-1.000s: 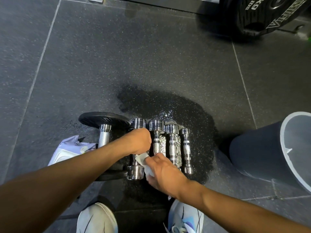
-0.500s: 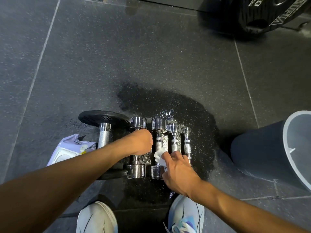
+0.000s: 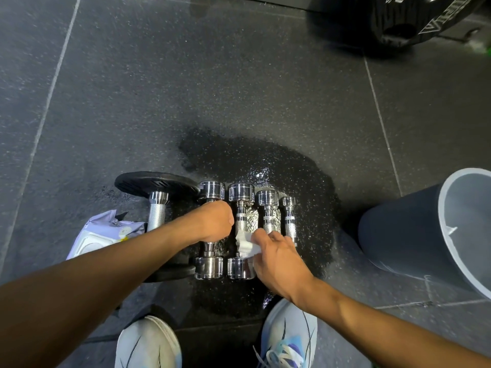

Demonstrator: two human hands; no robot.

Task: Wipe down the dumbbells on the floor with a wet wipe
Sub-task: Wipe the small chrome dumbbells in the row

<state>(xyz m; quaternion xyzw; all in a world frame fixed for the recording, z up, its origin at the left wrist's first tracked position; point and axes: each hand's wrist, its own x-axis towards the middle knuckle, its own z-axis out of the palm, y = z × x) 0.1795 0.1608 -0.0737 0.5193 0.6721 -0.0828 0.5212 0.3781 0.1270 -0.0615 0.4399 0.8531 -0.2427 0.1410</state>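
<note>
Several chrome dumbbells lie side by side on the dark rubber floor, over a wet patch (image 3: 300, 166). My left hand (image 3: 214, 221) is closed around the handle of the second dumbbell (image 3: 211, 191). My right hand (image 3: 276, 257) presses a white wet wipe (image 3: 245, 244) against the lower handle of the third dumbbell (image 3: 240, 192). Two smaller dumbbells (image 3: 268, 199) (image 3: 289, 205) lie to the right, their near ends hidden by my right hand. A plate-loaded dumbbell (image 3: 156, 183) with black plates lies at the left.
A pack of wet wipes (image 3: 106, 232) lies on the floor at the left, partly under my left arm. A grey bin (image 3: 398, 235) stands to the right. A black weight plate (image 3: 414, 19) sits at the top right. My two white shoes (image 3: 148, 343) (image 3: 288, 338) are at the bottom.
My right hand has carried the wipe from the second dumbbell's near end over to the third dumbbell's handle. My left hand has kept its grip on the second dumbbell.
</note>
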